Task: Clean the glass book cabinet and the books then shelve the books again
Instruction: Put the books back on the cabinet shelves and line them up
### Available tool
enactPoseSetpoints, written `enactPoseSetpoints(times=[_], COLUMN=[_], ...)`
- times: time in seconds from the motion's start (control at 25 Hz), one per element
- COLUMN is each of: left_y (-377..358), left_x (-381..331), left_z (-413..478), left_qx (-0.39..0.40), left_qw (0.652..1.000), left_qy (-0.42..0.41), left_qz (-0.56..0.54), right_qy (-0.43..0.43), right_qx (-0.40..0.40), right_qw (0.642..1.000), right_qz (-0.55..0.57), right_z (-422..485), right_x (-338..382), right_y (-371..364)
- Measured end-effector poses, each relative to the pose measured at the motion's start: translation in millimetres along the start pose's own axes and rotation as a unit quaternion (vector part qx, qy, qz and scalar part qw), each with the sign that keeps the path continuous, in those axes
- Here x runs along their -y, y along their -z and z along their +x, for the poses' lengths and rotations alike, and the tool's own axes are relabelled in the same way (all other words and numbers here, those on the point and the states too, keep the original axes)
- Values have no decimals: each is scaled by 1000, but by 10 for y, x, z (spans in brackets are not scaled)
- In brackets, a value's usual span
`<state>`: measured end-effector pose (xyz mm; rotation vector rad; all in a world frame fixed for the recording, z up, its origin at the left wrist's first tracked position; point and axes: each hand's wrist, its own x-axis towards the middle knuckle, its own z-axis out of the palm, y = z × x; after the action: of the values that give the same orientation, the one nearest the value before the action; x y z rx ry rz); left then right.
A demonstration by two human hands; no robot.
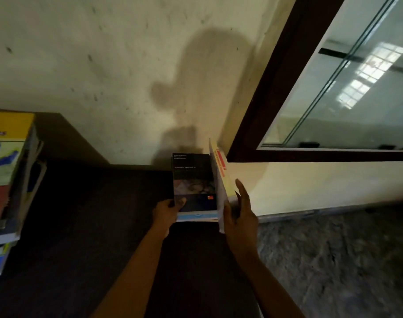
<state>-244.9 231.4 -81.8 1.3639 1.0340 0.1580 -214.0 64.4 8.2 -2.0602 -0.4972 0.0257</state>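
Two books at the worktop [92, 214] edge beside the glass cabinet [264, 111]: left hand [166, 212] fingers clamped on the flat dark book [193, 180], right hand [240, 216] fingers pinching the upright yellow book [223, 175].

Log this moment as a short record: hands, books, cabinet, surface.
left hand: grips the near left corner of the dark book, thumb on its cover
right hand: holds the yellow book, thumb on one side, fingers on the other
dark book: lies flat on a light blue book
yellow book: stands on edge, tilted, beside the dark book's right edge
book stack: far left on the dark table
cabinet: dark frame with glass panes, upper right
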Motion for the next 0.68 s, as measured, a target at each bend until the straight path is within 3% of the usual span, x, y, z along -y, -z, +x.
enactPoseSetpoints(times=[0.12,0.36,0.52,0.6,0.68], left_y=[112,152,211,209,187], left_x=[-18,-3,-15,-46,-72], left_z=[-24,-406,-598,-687,-787], left_qx=[29,-17,46,75,97], left_qw=[999,996,981,972,965], left_qy=[4,-91,-26,7,26], left_qz=[-30,-12,-186,-221,-242], right_qy=[-41,16,-2,-22,-6], right_qx=[17,97,179,250,268], right_qw=[999,985,964,933,925], right_qz=[1,-145,-199,-258,-269], right_z=[40,22,51,45,15], right_x=[88,274,192,164,142], right_y=[57,-9,161,224,279])
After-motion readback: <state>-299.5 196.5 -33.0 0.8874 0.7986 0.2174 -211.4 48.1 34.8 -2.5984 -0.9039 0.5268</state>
